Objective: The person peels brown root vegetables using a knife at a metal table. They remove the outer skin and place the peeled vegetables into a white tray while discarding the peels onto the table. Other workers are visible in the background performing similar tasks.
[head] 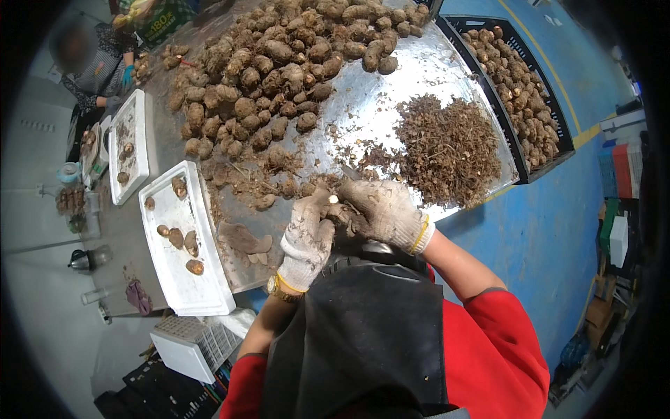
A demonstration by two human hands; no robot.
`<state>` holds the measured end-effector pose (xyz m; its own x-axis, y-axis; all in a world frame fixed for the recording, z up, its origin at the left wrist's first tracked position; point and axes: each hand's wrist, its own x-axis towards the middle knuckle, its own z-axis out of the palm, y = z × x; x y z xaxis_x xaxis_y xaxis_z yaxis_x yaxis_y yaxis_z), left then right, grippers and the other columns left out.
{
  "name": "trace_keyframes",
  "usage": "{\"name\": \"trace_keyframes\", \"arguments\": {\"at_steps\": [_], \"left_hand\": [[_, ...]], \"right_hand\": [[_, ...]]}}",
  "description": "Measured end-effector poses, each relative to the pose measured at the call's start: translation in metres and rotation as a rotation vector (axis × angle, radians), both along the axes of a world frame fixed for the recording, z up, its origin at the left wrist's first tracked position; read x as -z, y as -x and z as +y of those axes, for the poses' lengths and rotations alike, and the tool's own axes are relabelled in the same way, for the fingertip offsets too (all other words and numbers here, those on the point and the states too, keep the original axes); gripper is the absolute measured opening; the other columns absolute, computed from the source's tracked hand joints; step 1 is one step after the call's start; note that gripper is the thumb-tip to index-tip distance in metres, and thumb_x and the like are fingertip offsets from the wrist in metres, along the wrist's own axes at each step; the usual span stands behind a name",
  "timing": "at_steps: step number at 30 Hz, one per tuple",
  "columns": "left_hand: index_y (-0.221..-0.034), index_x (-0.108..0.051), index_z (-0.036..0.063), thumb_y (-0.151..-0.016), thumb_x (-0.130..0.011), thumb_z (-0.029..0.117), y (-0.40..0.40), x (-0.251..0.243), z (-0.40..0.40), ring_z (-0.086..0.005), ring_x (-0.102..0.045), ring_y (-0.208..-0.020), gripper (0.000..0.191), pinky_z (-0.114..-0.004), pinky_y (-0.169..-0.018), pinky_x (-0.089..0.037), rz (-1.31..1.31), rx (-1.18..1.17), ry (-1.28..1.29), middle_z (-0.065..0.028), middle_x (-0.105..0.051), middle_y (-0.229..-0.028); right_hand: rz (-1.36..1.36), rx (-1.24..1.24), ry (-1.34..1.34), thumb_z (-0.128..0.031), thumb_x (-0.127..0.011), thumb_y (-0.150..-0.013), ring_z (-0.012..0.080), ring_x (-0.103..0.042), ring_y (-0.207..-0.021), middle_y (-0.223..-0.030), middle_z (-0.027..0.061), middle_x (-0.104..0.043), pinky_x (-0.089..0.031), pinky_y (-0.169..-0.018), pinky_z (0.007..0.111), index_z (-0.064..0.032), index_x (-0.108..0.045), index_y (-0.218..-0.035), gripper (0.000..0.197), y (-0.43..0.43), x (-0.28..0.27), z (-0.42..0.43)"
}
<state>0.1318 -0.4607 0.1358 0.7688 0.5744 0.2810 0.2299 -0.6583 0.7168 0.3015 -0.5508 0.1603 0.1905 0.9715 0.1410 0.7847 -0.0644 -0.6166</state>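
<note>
My left hand (309, 235), in a soiled white knit glove, grips a brown taro corm (335, 209) with a pale cut spot. My right hand (382, 212), gloved alike, is closed at the same corm, and a knife blade (352, 173) sticks out beyond its fingers; the handle is hidden. Both hands are close together at the near edge of the metal table. Beyond them lies a large heap of hairy taro corms (272, 68). A mound of brown peelings (450, 152) sits to the right. A dirty glove (243, 241) lies left of my left hand.
Two white foam trays (157, 251) (118, 173) hold a few corms on the left. A black crate (562, 141) full of corms stands beyond the table's right edge. A co-worker (99, 68) is at the upper left, near a green checked bag (167, 21). A white basket (196, 335) stands below left.
</note>
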Motion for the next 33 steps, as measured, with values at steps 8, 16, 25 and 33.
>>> {"name": "trace_keyframes", "arguments": {"at_steps": [8,16,25,33], "left_hand": [[-0.131,-0.051,-0.0019,-0.084,-0.054,0.0,0.001,0.021,0.005,-0.0348,-0.059,-0.108,0.046,-0.036,-0.092,-0.048,0.096,0.011,0.065,-0.0202,-0.058,-0.12],[-0.132,-0.051,0.0001,-0.087,-0.058,0.006,0.006,0.007,0.003,-0.0348,-0.059,-0.106,0.045,-0.038,-0.091,-0.047,0.049,0.0,0.035,-0.0179,-0.058,-0.116],[-0.13,-0.054,0.0044,-0.08,-0.058,-0.001,-0.001,0.008,0.006,-0.0329,-0.061,-0.097,0.05,-0.038,-0.08,-0.052,0.04,0.057,-0.105,-0.0155,-0.058,-0.11],[-0.134,-0.048,0.0017,-0.098,-0.055,0.011,0.003,-0.009,0.012,-0.0174,-0.061,-0.108,0.038,-0.03,-0.091,-0.051,-0.185,-0.032,1.026,-0.0092,-0.057,-0.125]], "right_hand": [[0.011,-0.126,0.002,-0.031,-0.059,-0.089,0.0332,-0.064,-0.069,-0.076,0.0101,-0.062,-0.05,-0.059,0.043,-0.0106,-0.061,-0.092,0.021,0.005,-0.004,-0.006],[0.045,0.052,0.088,-0.03,-0.065,-0.088,0.032,-0.065,-0.074,-0.081,0.0122,-0.064,-0.051,-0.064,0.04,-0.009,-0.062,-0.103,0.026,-0.004,-0.006,-0.011],[-0.057,-0.124,0.063,-0.027,-0.062,-0.088,0.031,-0.065,-0.08,-0.081,0.0111,-0.063,-0.053,-0.068,0.041,-0.0083,-0.059,-0.1,0.022,0.02,-0.001,-0.004],[0.131,0.097,-0.006,-0.026,-0.071,-0.085,0.0313,-0.067,-0.078,-0.088,0.014,-0.067,-0.054,-0.07,0.04,-0.0073,-0.063,-0.116,0.038,-0.014,0.002,-0.02]]}}
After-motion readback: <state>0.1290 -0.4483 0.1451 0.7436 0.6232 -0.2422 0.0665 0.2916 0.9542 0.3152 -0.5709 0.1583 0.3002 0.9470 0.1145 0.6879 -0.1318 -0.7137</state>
